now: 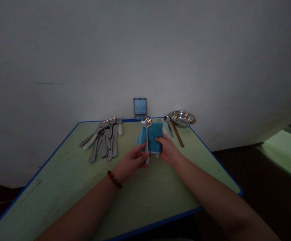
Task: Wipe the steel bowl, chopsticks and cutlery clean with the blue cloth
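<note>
My left hand grips a metal spoon by its handle, bowl end up, over the middle of the table. A folded blue cloth is pinched in my right hand, thumb on its front face. The cloth is right beside the spoon handle; whether the two touch, I cannot tell. Behind the spoon, a lighter blue and white piece of cloth shows in part; whether it belongs to the same cloth is unclear. My left wrist wears a dark red bead bracelet.
A pile of spoons, forks and other cutlery lies at the left. To the right are another spoon, brown chopsticks and a steel bowl. A phone leans on the wall behind the blue-edged table.
</note>
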Tool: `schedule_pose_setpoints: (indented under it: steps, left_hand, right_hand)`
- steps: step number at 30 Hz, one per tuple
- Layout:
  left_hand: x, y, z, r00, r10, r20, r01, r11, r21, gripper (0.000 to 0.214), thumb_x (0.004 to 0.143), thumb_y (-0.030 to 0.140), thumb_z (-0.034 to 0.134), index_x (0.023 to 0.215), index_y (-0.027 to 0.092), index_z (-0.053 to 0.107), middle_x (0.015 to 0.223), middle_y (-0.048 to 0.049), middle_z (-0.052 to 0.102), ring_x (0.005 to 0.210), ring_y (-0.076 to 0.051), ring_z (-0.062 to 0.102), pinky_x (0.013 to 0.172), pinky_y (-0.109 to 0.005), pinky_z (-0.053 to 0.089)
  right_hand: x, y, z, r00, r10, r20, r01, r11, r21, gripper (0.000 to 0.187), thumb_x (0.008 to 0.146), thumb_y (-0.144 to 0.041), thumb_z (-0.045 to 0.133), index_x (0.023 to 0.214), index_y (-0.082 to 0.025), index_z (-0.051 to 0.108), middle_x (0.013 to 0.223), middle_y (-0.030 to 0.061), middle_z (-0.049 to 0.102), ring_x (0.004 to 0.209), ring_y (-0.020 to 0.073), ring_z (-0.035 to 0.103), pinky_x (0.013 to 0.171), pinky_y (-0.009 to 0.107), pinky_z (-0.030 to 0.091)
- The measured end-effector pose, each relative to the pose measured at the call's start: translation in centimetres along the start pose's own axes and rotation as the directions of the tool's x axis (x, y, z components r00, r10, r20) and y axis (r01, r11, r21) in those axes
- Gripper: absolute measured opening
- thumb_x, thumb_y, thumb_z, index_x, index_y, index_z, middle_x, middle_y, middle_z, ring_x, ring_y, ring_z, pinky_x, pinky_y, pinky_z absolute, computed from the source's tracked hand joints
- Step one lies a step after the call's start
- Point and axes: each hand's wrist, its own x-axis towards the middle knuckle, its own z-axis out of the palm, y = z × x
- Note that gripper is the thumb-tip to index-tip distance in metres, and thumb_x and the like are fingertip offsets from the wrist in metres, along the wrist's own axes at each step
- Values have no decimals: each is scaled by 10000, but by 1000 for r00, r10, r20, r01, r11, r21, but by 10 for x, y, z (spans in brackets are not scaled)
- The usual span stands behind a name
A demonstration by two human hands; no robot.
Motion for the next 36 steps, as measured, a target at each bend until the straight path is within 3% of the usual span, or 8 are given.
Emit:
schedule_pose_setpoints:
  steps: [11, 16, 21, 25, 30, 36]
  left_hand:
    - [5, -6, -6, 996, 82, 27, -84, 991, 102, 624, 681, 300, 584, 1257, 234, 352, 666, 23, 543, 579, -76, 464, 557, -222, 413]
    - [4, -5, -5, 996, 86, 11, -87, 985, 147, 628, 686, 296, 570, 1265, 221, 339, 680, 16, 552, 589, -81, 469, 559, -226, 423]
    - [4, -4, -5, 994, 107, 25, -110, 973, 202, 614, 691, 304, 561, 1261, 224, 346, 683, 21, 556, 597, -86, 475, 563, -234, 431]
    - [3, -3, -4, 994, 106, 21, -108, 963, 245, 603, 694, 298, 557, 1256, 211, 356, 665, 24, 552, 603, -91, 479, 576, -243, 439]
    - [1, -3, -3, 993, 106, 50, -116, 950, 288, 566, 694, 300, 555, 1230, 217, 394, 675, 26, 571, 559, -83, 470, 560, -243, 435]
    - [1, -2, 0, 992, 119, 33, -123, 947, 296, 537, 676, 266, 564, 1185, 153, 435, 599, 40, 553, 503, -76, 459, 504, -218, 410]
  right_hand:
    - [-3, -1, 3, 1000, 2, 17, -2, 1000, -29, 300, 591, -81, 480, 846, -223, 549, 639, -60, 629, 520, 105, 545, 505, 231, 455]
    - [-4, 1, 1, 999, -13, 53, 15, 1000, -21, 315, 599, -96, 495, 874, -240, 548, 698, -67, 635, 586, 96, 563, 575, 224, 461]
    - [-1, 1, 2, 996, 25, 89, -31, 997, 71, 177, 712, -278, 462, 850, -216, 553, 709, -32, 635, 630, 122, 575, 608, 262, 467]
    - [3, 2, 1, 998, 53, 28, -56, 992, 115, 220, 766, -378, 410, 808, -213, 550, 695, -24, 630, 637, 129, 575, 624, 276, 468]
    - [3, 3, -1, 999, -13, 29, 11, 998, 69, 201, 701, -384, 540, 814, -217, 538, 677, -40, 616, 590, 105, 559, 564, 240, 460]
    - [2, 3, -3, 1000, -2, 26, 2, 1000, 27, 239, 651, -385, 599, 797, -209, 531, 618, -47, 605, 525, 92, 542, 513, 220, 456]
